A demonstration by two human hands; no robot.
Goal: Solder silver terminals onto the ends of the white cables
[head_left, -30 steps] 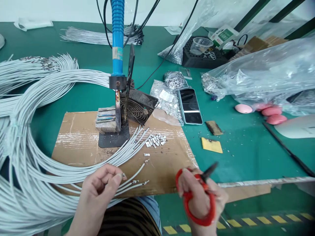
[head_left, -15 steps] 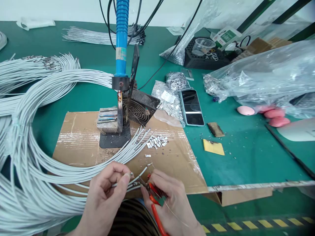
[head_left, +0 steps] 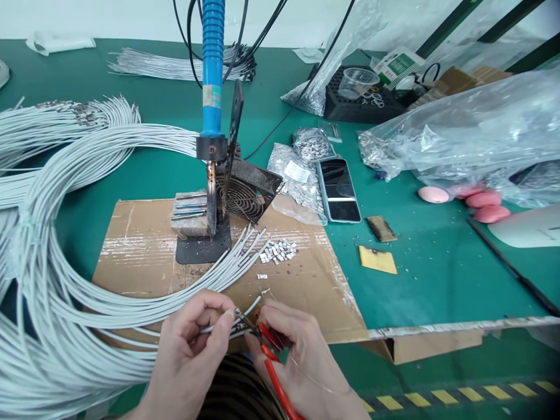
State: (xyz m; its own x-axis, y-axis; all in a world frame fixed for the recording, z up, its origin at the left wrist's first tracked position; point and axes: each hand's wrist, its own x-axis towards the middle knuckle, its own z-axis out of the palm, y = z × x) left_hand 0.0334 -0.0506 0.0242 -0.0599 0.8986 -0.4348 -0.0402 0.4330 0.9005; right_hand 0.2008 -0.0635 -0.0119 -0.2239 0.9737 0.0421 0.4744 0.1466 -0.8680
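Observation:
Thumb and index finger of my left hand (head_left: 196,338) pinch a small metal piece (head_left: 237,312), mostly hidden by the fingertips. My right hand (head_left: 301,350) is wrapped round red-handled pliers (head_left: 280,388), whose narrow jaws reach to the metal piece. A thin wire, like solder, runs out from under the right fingers and across the back of that hand. Just beyond the jaws a white cable (head_left: 252,305) ends in a small metal tip. Many more white cables (head_left: 175,303) curve past behind the left hand.
A blue-handled soldering iron (head_left: 212,99) stands upright over a dark base on cardboard (head_left: 306,297). Small metal pieces (head_left: 278,251) lie near the cable ends. Behind are a fan (head_left: 242,195), a phone (head_left: 339,189) and plastic bags; a yellow sponge (head_left: 377,259) lies right.
The plier jaws have closed in on the metal piece at my left fingertips, where a small gap showed before. Both hands have shifted only slightly; the whole view has moved a little left.

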